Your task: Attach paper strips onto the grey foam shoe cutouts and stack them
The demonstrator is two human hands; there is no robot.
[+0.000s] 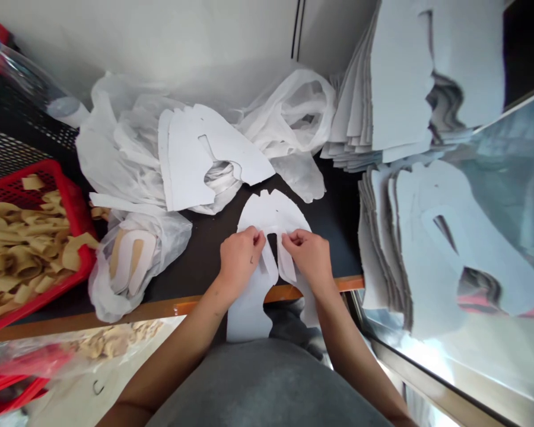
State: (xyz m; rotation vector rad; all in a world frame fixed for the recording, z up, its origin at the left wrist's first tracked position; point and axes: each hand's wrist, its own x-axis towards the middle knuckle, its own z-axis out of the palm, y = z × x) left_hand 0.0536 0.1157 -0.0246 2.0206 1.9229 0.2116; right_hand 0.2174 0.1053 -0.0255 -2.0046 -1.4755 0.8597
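A white cut sheet shaped like a shoe upper (249,314) lies across the table's front edge, its lower part hanging toward my body. Around the slot in its middle is a U-shaped white strip (286,261), its two legs pointing toward me. My left hand (241,256) pinches at the left side of the strip with thumb and fingers. At the right side, my right hand (309,255) is pinched in the same way. Fingertips partly hide the strip's upper part. Beyond my hands, a small stack of similar white uppers (184,157) rests on plastic bags.
At left stands a red basket (78,204) of tan curled pieces. Near it, a plastic bag (104,296) holds U-shaped pieces (131,261). Crumpled white bags (289,112) line the wall. Stacks of uppers (445,237) rise at right. An orange table edge (187,305) runs in front.
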